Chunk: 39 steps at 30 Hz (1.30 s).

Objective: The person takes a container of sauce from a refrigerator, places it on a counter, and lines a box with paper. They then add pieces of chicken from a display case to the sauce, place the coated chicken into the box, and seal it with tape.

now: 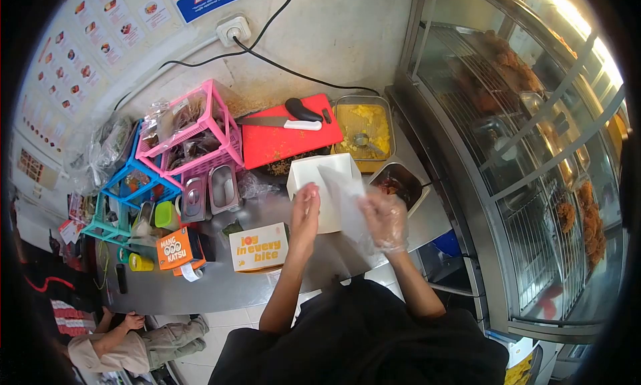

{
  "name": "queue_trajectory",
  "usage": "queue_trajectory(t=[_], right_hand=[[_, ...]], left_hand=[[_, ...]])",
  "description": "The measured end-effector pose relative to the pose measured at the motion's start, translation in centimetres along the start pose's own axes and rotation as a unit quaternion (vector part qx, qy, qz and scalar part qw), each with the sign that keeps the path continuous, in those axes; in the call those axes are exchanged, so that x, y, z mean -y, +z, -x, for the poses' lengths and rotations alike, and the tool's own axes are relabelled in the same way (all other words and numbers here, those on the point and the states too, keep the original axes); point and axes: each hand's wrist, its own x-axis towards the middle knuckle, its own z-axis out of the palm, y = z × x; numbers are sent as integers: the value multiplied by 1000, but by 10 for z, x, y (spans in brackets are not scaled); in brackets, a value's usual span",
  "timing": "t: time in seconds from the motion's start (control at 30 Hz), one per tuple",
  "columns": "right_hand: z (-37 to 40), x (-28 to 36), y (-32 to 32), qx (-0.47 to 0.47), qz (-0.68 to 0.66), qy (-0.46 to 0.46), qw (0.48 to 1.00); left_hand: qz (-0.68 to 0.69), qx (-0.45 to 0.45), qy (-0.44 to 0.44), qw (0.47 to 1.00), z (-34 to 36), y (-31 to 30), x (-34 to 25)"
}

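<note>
Both hands are up over the white box (pixel 314 176) right now. The left hand (pixel 306 215) is bare, its fingers straight and close together, laid flat against the box's near side and gripping nothing. The right hand (pixel 386 219) wears a clear glove, and its fingers curl around a paper sheet (pixel 342 193) that hangs across the box's open mouth.

Edges next. Just beyond the right fingertips sits a small steel pan (pixel 400 183) of dark sauce, very near, so there is little room on that side. Beyond the box lie a red cutting board (pixel 280 145) with a knife (pixel 280 123) on it and a steel tray (pixel 364 128) of yellow food. Left of the left fingers there is a printed carton (pixel 259 247), then an orange carton (pixel 175 248), with a bare strip of steel counter (pixel 220 288) between them and the near edge.

Farther left stand a pink basket (pixel 200 135) and a blue basket (pixel 127 185). A glass display cabinet (pixel 534 158) of fried food fills the right side. Another person's hand (pixel 131 321) rests low on the left, well apart.
</note>
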Motion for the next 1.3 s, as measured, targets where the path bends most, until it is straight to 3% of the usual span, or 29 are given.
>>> queue_trajectory(t=[0.03,0.07,0.1,0.13,0.17,0.23,0.27,0.33,0.37,0.4,0.43,0.47,0.57,0.63,0.7,0.77,0.8,0.83,0.87,0.9,0.97,1.07,1.1,1.17,1.23,1.3], right_hand=[[4,-4,7,2,0,0,1000],[7,-12,18,34,-85,-9,996],[10,-16,26,65,-169,-19,983],[12,-9,24,98,-255,7,962],[11,-11,23,99,-255,7,962],[7,-18,23,169,-388,198,884],[5,-21,25,169,-389,200,884],[-2,-24,30,109,-505,372,771],[-3,-22,33,109,-505,373,770],[-5,-17,35,104,-351,307,878],[-7,-15,36,95,-183,228,951],[-9,-18,34,94,-183,229,952],[-16,-34,34,177,-254,180,934],[-20,-42,39,82,-17,40,996],[-30,-28,36,104,32,40,993],[-38,-27,39,125,81,37,988],[-41,-36,45,64,147,-101,982],[-43,-43,50,0,208,-237,949],[-43,-47,52,122,158,-89,976],[-41,-57,58,121,159,-89,976],[-28,-90,79,121,321,-214,915],[-5,-159,127,147,323,-295,887],[-1,-166,133,150,322,-295,887],[2,-179,141,257,394,-189,862],[3,-196,144,287,358,-197,866],[6,-211,148,316,320,-202,870]], left_hand=[[1,-1,-1,1000,2,3,-3],[149,78,-71,983,6,5,-6],[293,156,-136,933,8,8,-11],[318,164,-134,924,12,11,-17],[318,162,-134,924,9,8,-9],[317,167,-121,926,2,0,13],[317,167,-123,926,1,-3,19],[299,207,-112,925,3,-6,23],[299,207,-114,925,4,-3,23],[180,189,-64,963,6,1,22],[57,168,-13,984,8,4,19],[48,197,62,977,5,3,13],[108,178,0,978,-2,-11,6],[81,166,15,983,-10,-19,0],[-75,170,84,979,-25,-25,6],[-90,141,77,983,-39,-30,15],[-263,76,203,940,-44,-32,17],[-424,7,319,848,-47,-33,21],[-426,-36,371,824,-51,-34,32],[-426,-36,372,824,-56,-38,46],[-493,36,311,812,-61,-50,82],[-582,59,245,773,-63,-44,135],[-582,58,242,774,-63,-41,142],[-635,104,239,727,-64,-35,154],[-665,121,212,705,-67,-29,159],[-700,191,26,687,-69,-23,156]])
